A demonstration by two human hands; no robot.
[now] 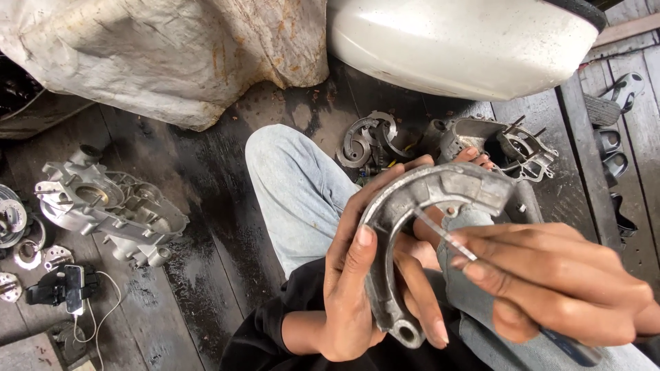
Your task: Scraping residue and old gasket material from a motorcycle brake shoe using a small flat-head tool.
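Observation:
My left hand (357,282) grips a curved grey metal brake shoe (412,206), thumb on its inner edge, fingers wrapped behind it. My right hand (557,282) holds a thin screwdriver (443,235) by its dark blue handle; the shaft's tip rests against the inner face of the shoe near its upper end. Both hands are above my knees in pale blue jeans (295,185).
On the dark wet plank floor lie an aluminium engine casing (110,206) at left, another casing (509,148) and more brake shoes (368,141) ahead. A phone with a cable (72,288) sits lower left. A white vehicle panel (460,41) and a stained cloth (172,55) are at top.

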